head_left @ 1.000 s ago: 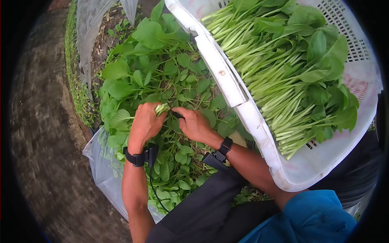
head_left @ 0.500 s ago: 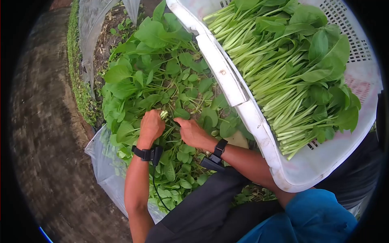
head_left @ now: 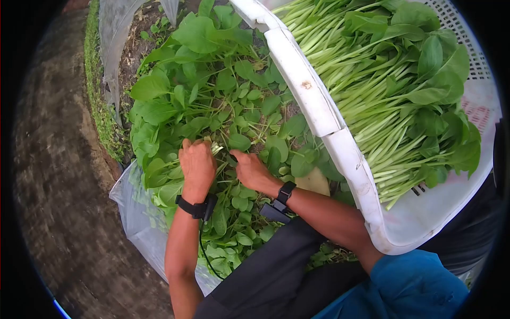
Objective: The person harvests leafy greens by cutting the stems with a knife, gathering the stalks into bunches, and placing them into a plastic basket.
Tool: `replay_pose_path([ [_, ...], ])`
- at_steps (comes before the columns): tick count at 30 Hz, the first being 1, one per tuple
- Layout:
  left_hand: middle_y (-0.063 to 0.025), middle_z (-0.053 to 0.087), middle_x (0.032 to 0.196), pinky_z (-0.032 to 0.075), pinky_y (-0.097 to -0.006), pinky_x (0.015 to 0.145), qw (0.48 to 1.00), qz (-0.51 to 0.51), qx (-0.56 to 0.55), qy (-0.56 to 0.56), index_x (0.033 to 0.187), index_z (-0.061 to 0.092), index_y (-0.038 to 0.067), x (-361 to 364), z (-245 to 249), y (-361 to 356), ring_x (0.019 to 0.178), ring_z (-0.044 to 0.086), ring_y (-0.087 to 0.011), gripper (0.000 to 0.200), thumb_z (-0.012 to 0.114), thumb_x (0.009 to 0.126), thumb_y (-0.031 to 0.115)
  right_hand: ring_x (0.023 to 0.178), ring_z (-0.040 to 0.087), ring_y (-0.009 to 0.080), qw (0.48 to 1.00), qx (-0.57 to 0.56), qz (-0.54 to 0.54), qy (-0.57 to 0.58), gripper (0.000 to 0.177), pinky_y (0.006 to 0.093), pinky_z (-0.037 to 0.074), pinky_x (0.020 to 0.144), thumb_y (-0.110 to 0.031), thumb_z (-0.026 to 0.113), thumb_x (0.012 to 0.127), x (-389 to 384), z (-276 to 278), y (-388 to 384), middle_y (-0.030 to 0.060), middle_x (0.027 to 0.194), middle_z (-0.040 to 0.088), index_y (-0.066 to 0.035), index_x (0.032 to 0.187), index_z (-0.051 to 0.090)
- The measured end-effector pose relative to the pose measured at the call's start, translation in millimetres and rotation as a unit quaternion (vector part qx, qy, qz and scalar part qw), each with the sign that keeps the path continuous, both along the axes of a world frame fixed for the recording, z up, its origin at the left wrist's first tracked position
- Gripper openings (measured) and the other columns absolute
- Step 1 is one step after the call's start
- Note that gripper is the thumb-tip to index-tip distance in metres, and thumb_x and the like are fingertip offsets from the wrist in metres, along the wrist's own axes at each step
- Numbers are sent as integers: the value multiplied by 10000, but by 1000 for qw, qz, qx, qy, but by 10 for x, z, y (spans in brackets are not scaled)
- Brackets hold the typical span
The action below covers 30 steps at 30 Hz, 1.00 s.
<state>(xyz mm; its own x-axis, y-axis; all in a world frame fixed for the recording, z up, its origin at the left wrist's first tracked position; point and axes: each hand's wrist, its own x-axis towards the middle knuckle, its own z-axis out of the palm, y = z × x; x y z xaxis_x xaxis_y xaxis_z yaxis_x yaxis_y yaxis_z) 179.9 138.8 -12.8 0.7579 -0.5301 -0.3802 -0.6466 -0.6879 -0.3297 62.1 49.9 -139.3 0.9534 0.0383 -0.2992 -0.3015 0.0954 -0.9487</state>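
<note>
My left hand (head_left: 198,167) is closed around a small bunch of leafy greens, whose pale cut stem ends (head_left: 217,149) stick out on its right side. Just to the right, my right hand (head_left: 256,172) is closed on a small dark knife (head_left: 232,158), mostly hidden by the fingers. A narrow gap separates the knife from the stem ends. Both hands are low over a bed of growing leafy greens (head_left: 154,111), with broad leaves at the left and lower plants beneath.
A white plastic crate (head_left: 340,143) stands at upper right, above my right forearm, holding many greens (head_left: 382,101) laid with stems toward me. Clear plastic sheeting (head_left: 138,212) edges the bed. Along the left runs a dark path (head_left: 58,159). My knee (head_left: 255,255) is close below the hands.
My left hand has shifted slightly left with the bunch, widening the gap to my right hand and the knife. The crate appears a little farther right in view.
</note>
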Motion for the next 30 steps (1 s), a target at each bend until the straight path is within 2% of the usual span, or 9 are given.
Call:
replay_pose_path([
  [5, -256, 730, 943, 573, -523, 866, 980, 77, -103, 154, 1009, 735, 11, -67, 192, -125, 950, 700, -481, 246, 726, 764, 38, 859, 710, 520, 999, 8, 49, 7, 464, 561, 567, 806, 49, 559, 903, -213, 69, -141, 365, 886, 688, 85, 1365, 580],
  [7, -276, 739, 947, 586, -534, 845, 972, 119, 22, 201, 1023, 739, -20, -76, -136, 89, 935, 725, -467, 233, 686, 807, 50, 841, 710, 527, 999, 0, 39, 3, 443, 562, 571, 782, 52, 557, 888, -245, 30, -55, 369, 853, 682, 100, 1328, 591],
  [15, -198, 766, 1088, 612, -454, 867, 967, 123, 175, 139, 1010, 774, 46, -129, -599, 463, 1015, 771, -363, 197, 738, 823, 93, 894, 704, 526, 997, 26, 61, 28, 464, 550, 565, 818, 24, 564, 909, -199, -57, 210, 363, 908, 695, 69, 1371, 580],
  [18, -207, 764, 1078, 607, -457, 888, 969, 128, 168, 131, 1011, 774, 37, -129, -532, 416, 1033, 767, -364, 202, 737, 818, 81, 883, 686, 573, 999, 39, 10, 7, 315, 599, 557, 793, 45, 538, 878, -131, -107, 307, 399, 882, 671, 112, 1177, 613],
  [21, -191, 763, 1085, 598, -453, 912, 966, 164, 154, 127, 1064, 785, 55, -107, -330, 349, 1029, 759, -371, 245, 758, 825, 107, 957, 701, 527, 997, 14, 73, 36, 455, 532, 565, 862, 20, 561, 903, -108, -89, 158, 374, 982, 696, 80, 1352, 603],
  [23, -190, 772, 1039, 590, -467, 888, 989, 101, -8, 109, 1071, 793, 56, -65, -16, 366, 970, 753, -389, 252, 775, 834, 139, 969, 703, 522, 998, 5, 62, 16, 474, 528, 561, 870, 28, 563, 898, -163, -48, -35, 378, 1009, 696, 82, 1369, 593],
  [25, -199, 775, 986, 572, -470, 853, 962, 185, -104, 170, 1082, 782, 39, 83, 367, 196, 917, 730, -412, 276, 786, 839, 169, 954, 708, 516, 998, 3, 56, 18, 486, 526, 557, 871, 28, 575, 894, -209, 22, -188, 378, 1007, 699, 83, 1376, 588],
  [27, -133, 723, 804, 535, -375, 758, 901, 311, -224, 206, 1028, 749, -10, 156, 664, 125, 756, 689, -252, 221, 793, 852, 117, 935, 710, 511, 997, 12, 65, 31, 473, 531, 553, 869, 26, 586, 892, -214, 63, -275, 371, 987, 701, 84, 1361, 590],
  [30, -81, 676, 744, 519, -355, 703, 888, 245, -354, 162, 1003, 737, -16, 217, 811, 156, 709, 644, -177, 197, 799, 857, 101, 913, 707, 513, 997, -8, 73, 25, 443, 545, 553, 850, 27, 584, 897, -175, 163, -355, 357, 952, 701, 86, 1336, 593],
])
